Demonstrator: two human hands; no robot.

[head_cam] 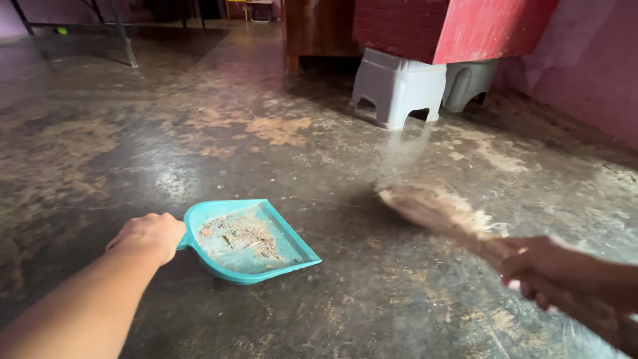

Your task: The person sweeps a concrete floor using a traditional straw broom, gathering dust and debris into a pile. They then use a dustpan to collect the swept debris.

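**A:** Head view's all we've got, so here goes. Your left hand [147,236] is wrapped shut around the handle of the teal dustpan [247,240], knuckles up, arm coming in from the lower left. The pan sits flat on the floor [166,153], roughly centre-left, its open lip pointing toward the lower right. There's already a little heap of dust and scraps [240,237] lying inside it.

**B:** And your right hand?

**A:** Your right hand [541,269] is down at the lower right edge, fingers clamped around the handle end of a straw hand broom [442,211]. It's blurred, so you can't make out the individual fingers, but the grip is clearly closed on the broom. The bristle end hangs low over the floor to the right of the dustpan, apart from it, not touching the lip. Can't tell whether the tips actually brush the floor.

**B:** What else is around you?

**A:** The floor's dark, shiny concrete with pale sandy patches of dust, thickest up ahead of the dustpan. Further back there's a grey plastic stool [397,86] with a second grey stool [466,83] just beside it, both carrying a red block-like thing [458,26]. A pink wall [591,73] runs along the right, and a brown wooden piece [319,26] stands left of the red block.
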